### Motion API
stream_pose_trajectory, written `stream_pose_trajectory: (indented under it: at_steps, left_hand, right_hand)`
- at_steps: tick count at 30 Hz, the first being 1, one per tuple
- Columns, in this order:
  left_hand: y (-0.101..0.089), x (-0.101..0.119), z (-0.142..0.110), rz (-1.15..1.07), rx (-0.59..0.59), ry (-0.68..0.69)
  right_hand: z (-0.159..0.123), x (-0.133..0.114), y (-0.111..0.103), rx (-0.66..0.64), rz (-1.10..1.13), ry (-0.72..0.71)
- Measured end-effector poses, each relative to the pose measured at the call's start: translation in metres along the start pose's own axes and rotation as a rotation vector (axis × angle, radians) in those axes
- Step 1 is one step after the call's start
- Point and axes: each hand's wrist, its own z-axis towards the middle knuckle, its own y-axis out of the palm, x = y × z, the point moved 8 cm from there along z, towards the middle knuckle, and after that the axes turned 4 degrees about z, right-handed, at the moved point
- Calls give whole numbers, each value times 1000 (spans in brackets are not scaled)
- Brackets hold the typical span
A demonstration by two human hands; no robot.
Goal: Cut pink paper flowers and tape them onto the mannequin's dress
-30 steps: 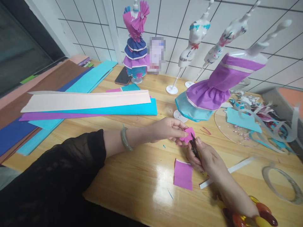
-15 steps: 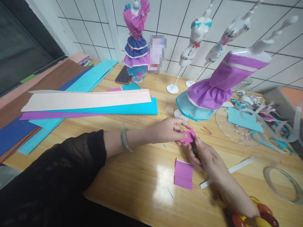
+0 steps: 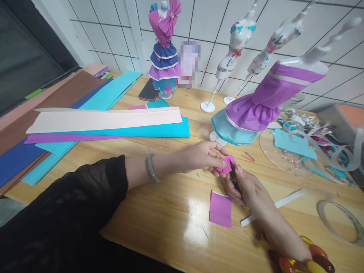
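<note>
My left hand (image 3: 203, 157) pinches a small pink paper piece (image 3: 226, 167) with scalloped edges between thumb and fingers. Gripped in my right hand (image 3: 247, 185) is a small pair of dark-bladed scissors (image 3: 233, 176), with a bit of yellow showing near the palm. Their tips touch the right part of the pink piece; the handles are mostly hidden by my fingers. Just below my hands a purple paper square (image 3: 220, 209) lies flat on the table. Beyond them stands a dress form (image 3: 264, 102) in a purple and light blue paper dress.
Folded crepe paper sheets (image 3: 108, 120) cover the table's left side. At the back are a dressed form (image 3: 163, 57), a phone (image 3: 148, 90) and two bare forms (image 3: 236, 41). On the right lie a round clear tray (image 3: 265, 151), a white strip (image 3: 290, 200) and a tape roll (image 3: 321, 206).
The left fingers have shifted a little on the pink piece while the scissors stay at its right side. The whole view has moved slightly; the things on the table lie as before.
</note>
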Motion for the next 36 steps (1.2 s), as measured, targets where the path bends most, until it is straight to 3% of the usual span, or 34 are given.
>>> stream_pose_trajectory:
  at_steps: [5,17,36]
  left_hand:
    - [4,-2,-1,-51,-43,-13]
    - [2,-1,1,48,-1,38]
    - [8,1,-5,75,55,84]
  right_hand:
    - [0,0,0,-17,-19,-18]
    - [-1,-13,0,38,-180,-89]
    - [-1,-8,-2,69,-144,-56]
